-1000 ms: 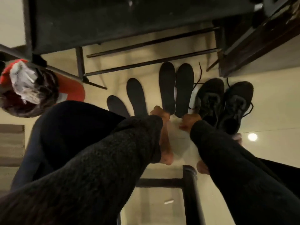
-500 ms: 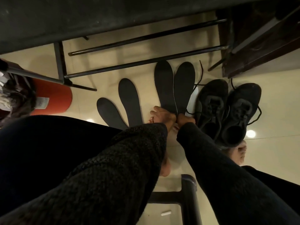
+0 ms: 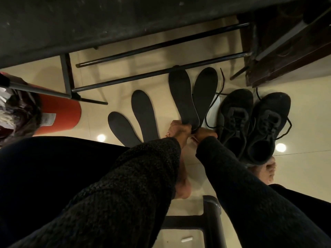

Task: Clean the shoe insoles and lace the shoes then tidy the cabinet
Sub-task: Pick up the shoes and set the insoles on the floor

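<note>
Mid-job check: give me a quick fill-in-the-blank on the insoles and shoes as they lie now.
1. The number of insoles on the floor is ____.
2. The left hand grips the heel end of an ____.
3. The two black shoes stand to the ____ of the insoles.

Missing words: four; insole; right

Both arms wear dark, nubby fleece sleeves [image 3: 125, 185] reaching the wrists; the hands are bare. Dark trousers [image 3: 44, 167] cover the legs, and both feet [image 3: 268, 173] are bare.
</note>
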`<state>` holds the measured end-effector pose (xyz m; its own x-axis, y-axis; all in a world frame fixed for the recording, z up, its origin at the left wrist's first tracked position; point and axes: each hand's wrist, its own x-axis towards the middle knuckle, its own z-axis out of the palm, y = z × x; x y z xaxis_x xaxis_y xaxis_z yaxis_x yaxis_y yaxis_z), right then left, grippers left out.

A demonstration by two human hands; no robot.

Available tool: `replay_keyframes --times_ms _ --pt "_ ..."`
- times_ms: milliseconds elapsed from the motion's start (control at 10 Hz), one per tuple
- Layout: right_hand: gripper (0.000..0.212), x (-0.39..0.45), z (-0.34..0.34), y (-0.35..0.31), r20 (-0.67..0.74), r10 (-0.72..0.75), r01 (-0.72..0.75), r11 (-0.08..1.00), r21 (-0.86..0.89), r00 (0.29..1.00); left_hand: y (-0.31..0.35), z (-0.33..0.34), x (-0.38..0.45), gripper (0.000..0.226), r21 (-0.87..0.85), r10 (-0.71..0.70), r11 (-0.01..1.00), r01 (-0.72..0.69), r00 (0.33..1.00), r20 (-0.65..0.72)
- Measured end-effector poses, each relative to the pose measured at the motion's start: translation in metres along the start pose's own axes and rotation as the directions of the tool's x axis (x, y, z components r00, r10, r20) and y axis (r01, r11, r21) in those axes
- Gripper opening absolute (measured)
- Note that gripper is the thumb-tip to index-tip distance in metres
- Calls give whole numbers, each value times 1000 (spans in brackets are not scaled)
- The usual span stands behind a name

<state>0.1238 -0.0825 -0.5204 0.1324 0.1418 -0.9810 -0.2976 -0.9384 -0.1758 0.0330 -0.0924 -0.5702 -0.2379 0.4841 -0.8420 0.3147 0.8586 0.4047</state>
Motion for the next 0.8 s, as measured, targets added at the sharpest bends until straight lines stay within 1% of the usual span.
replay_keyframes --times_ms 100,200,300,400,500,600,700,800 --pt "20 75 -16 26 38 -76 80 992 -100 996 5 0 -1 8 6 -15 1000 15 999 33" --pt "27 56 -20 22 -34 -114 108 985 -133 993 9 1 -3 16 -64 -98 993 100 995 32" --pt "21 33 -21 17 -76 -152 144 984 -102 985 25 -3 -10 28 -189 -177 965 182 983 41" --pt "22 5 -22 10 -195 -207 150 950 -274 959 45 -15 -28 40 -282 -273 920 271 961 36" --pt "37 -26 -28 3 -127 -228 184 940 -288 965 69 -29 -62 40 -348 -289 895 281 957 30" --pt "31 -70 -38 -6 -192 -288 226 929 -291 938 83 -44 -96 39 -398 -224 892 216 974 28" --pt "32 -125 -53 -20 -179 -262 256 965 -57 948 86 -61 -137 33 -468 -173 864 184 983 66" --pt "41 -180 -70 -14 -276 -261 322 923 209 925 85 -72 -177 29 -520 -134 840 155 988 77"
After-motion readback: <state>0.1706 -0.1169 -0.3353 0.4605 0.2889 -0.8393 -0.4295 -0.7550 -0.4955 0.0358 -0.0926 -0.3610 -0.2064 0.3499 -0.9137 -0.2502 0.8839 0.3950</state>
